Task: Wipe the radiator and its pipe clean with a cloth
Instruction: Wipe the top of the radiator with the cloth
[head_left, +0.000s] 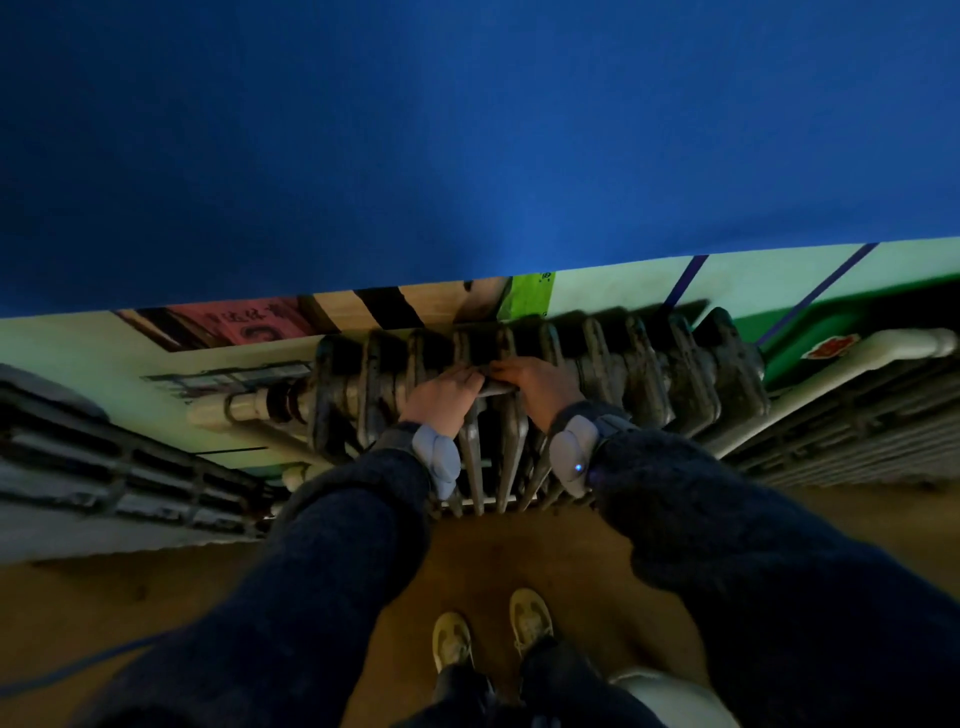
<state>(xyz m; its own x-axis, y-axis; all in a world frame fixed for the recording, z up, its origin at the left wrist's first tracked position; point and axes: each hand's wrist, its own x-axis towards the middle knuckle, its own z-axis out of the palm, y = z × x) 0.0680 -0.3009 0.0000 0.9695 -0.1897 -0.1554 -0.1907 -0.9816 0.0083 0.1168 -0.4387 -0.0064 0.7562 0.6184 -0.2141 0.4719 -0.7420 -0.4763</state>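
Note:
A dark, grimy cast-iron radiator (644, 374) with several ribs stands against the wall below a blue surface. Its pale pipe (244, 408) runs out at the left end, and another pale pipe (904, 343) leaves at the right. Both hands meet on top of the middle ribs. My left hand (447, 395) lies flat on the radiator, fingers stretched toward the right hand. My right hand (537, 387) curls its fingers over the top. A narrow grey strip, which looks like the cloth (497, 389), shows under the fingertips; most of it is hidden.
Ribbed grey panels run along the wall at the left (104, 467) and right (857, 436). A brown floor (519, 561) lies below, with my two pale shoes (493, 634) close to the radiator. The blue surface (467, 145) overhangs the radiator top.

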